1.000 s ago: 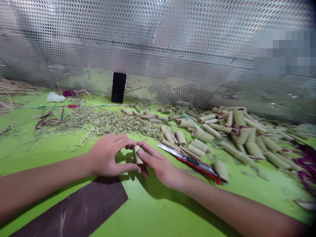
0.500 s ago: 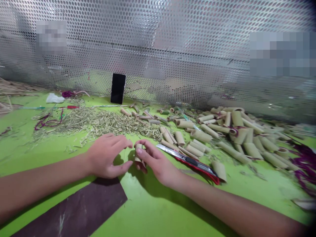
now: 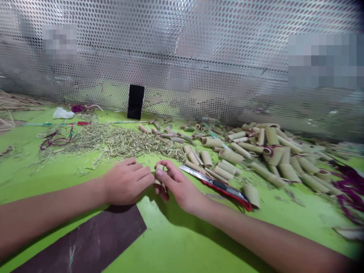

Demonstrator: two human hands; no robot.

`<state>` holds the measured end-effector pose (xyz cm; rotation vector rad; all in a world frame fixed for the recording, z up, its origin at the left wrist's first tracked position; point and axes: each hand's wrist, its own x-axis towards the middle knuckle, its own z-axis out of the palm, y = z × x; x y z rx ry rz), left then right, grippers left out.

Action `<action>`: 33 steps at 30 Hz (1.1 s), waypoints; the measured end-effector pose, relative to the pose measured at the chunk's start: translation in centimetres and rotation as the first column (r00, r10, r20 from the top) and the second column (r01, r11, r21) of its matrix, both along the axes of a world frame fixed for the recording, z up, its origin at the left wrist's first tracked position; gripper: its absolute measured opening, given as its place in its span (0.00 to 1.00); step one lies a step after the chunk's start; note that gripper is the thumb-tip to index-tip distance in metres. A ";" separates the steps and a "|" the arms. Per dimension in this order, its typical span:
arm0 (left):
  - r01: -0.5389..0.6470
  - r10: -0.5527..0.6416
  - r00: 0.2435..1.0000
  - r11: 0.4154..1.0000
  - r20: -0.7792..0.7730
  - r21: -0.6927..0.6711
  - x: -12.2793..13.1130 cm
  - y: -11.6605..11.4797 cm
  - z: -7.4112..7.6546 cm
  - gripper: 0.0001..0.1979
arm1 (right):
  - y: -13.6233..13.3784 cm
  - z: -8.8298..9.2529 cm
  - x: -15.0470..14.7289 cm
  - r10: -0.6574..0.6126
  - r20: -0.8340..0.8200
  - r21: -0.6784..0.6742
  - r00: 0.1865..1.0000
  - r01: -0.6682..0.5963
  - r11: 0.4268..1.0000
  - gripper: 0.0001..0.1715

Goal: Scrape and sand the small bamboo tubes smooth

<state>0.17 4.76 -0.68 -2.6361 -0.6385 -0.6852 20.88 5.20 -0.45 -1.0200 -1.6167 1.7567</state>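
Between the thumb and fingers of my right hand [image 3: 180, 185] is a short piece of bamboo tube [image 3: 159, 175], held upright above the green table. My left hand [image 3: 127, 182] is closed, its curled fingers meeting the tube's left side; whatever lies inside them is hidden. Just right of my right hand lies a red utility knife [image 3: 218, 185] with its blade out, pointing left. A dark brown sheet [image 3: 93, 239], like sandpaper, rests flat below my left wrist. Beside the knife's handle is another cut tube [image 3: 251, 195].
Thin straw-like shavings [image 3: 127, 140] spread across the table behind my hands. A heap of cut tubes [image 3: 278, 151] fills the right side, near purple yarn [image 3: 348, 189]. A phone [image 3: 135, 102] leans on the perforated metal screen [image 3: 182, 57]. White tissue [image 3: 63, 113] lies at the left.
My left hand has gone from spread fingers and thumb to curled fingers, and has come right up to the tube. My right hand keeps its hold in nearly the same place.
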 end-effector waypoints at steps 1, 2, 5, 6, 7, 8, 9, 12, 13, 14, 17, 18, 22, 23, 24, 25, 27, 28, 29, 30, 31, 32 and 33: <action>-0.005 0.005 1.000 1.000 -0.008 0.011 -0.1 0.0 0.0 0.16 | 0.0 0.1 0.0 -0.008 0.000 -0.007 1.000 0.008 1.000 0.34; -0.007 0.008 1.000 1.000 -0.013 0.022 -0.1 0.0 0.0 0.16 | 0.0 0.1 -0.1 -0.012 0.000 -0.012 1.000 0.012 1.000 0.34; -0.014 0.015 1.000 0.999 -0.016 0.044 -0.1 0.1 -0.1 0.16 | -0.1 0.1 -0.2 -0.015 -0.010 -0.023 1.000 0.015 1.000 0.34; -0.019 0.020 1.000 0.999 -0.012 0.046 -0.1 0.1 -0.2 0.16 | -0.1 0.1 -0.2 -0.018 -0.014 -0.025 1.000 0.017 1.000 0.35; -0.025 0.026 1.000 0.999 -0.007 0.048 0.0 0.1 -0.2 0.16 | -0.1 0.1 -0.3 -0.024 -0.018 -0.028 1.000 0.023 0.999 0.35; -0.031 0.031 1.000 0.998 0.002 0.052 0.1 0.1 -0.2 0.16 | -0.1 0.1 -0.3 -0.033 -0.024 -0.032 0.999 0.033 0.999 0.34; -0.034 0.034 0.999 0.998 0.014 0.058 0.2 0.1 -0.2 0.15 | -0.1 0.2 -0.4 -0.046 -0.029 -0.036 0.999 0.045 0.998 0.33; -0.031 0.025 0.998 0.996 0.066 0.088 0.4 0.1 -0.2 0.14 | -0.3 0.3 -0.5 -0.087 -0.048 -0.042 0.995 0.085 0.995 0.31; -0.028 0.020 0.996 0.995 0.082 0.098 0.5 0.1 -0.2 0.14 | -0.4 0.4 -0.6 -0.094 -0.051 -0.043 0.994 0.092 0.995 0.30; -0.028 0.018 0.995 0.994 0.095 0.106 0.5 0.1 -0.1 0.14 | -0.5 0.4 -0.6 -0.096 -0.051 -0.044 0.994 0.094 0.995 0.30; -0.031 0.017 0.994 0.992 0.111 0.121 0.7 0.0 0.0 0.14 | -0.7 0.5 -0.7 -0.094 -0.053 -0.046 0.994 0.091 0.995 0.30; -0.030 0.014 0.993 0.992 0.120 0.125 0.7 0.0 0.0 0.14 | -0.8 0.5 -0.7 -0.087 -0.055 -0.047 0.995 0.085 0.995 0.29; -0.007 -0.019 0.982 0.990 0.186 0.138 0.7 0.1 0.2 0.13 | -0.7 0.4 -0.8 -0.048 -0.075 -0.051 0.996 0.044 0.998 0.30; -0.001 -0.026 0.980 0.991 0.200 0.136 0.7 0.1 0.2 0.13 | -0.7 0.3 -0.9 -0.041 -0.078 -0.052 0.996 0.037 0.998 0.30; 0.003 -0.031 0.977 0.992 0.209 0.130 0.7 0.1 0.2 0.12 | -0.6 0.3 -0.9 -0.037 -0.080 -0.053 0.996 0.033 0.998 0.30; 0.006 -0.032 0.976 0.993 0.215 0.120 0.6 0.1 0.3 0.12 | -0.6 0.2 -0.9 -0.033 -0.082 -0.052 0.996 0.029 0.998 0.30; 0.008 -0.029 0.975 0.995 0.221 0.096 0.6 0.1 0.3 0.11 | -0.5 0.1 -0.8 -0.027 -0.084 -0.049 0.996 0.023 0.999 0.30; 0.008 -0.027 0.975 0.996 0.220 0.084 0.5 0.1 0.4 0.11 | -0.5 0.1 -0.8 -0.025 -0.084 -0.045 0.996 0.021 0.999 0.30; 0.008 -0.023 0.976 0.998 0.214 0.070 0.5 0.0 0.4 0.11 | -0.5 0.1 -0.7 -0.024 -0.083 -0.043 0.996 0.021 0.999 0.30; 0.011 -0.023 0.977 0.998 0.211 0.059 0.5 0.0 0.4 0.11 | -0.5 0.1 -0.7 -0.023 -0.078 -0.040 0.997 0.019 0.999 0.31; 0.013 -0.023 0.978 0.999 0.208 0.052 0.4 0.1 0.5 0.11 | -0.5 0.1 -0.6 -0.020 -0.071 -0.039 0.997 0.017 0.999 0.31; 0.016 -0.025 0.978 0.999 0.207 0.045 0.3 0.1 0.5 0.11 | -0.5 0.1 -0.6 -0.015 -0.063 -0.038 0.998 0.013 0.999 0.31; 0.019 -0.026 0.978 0.999 0.208 0.034 0.2 0.3 0.5 0.11 | -0.5 0.2 -0.5 -0.007 -0.055 -0.037 0.998 0.005 0.999 0.31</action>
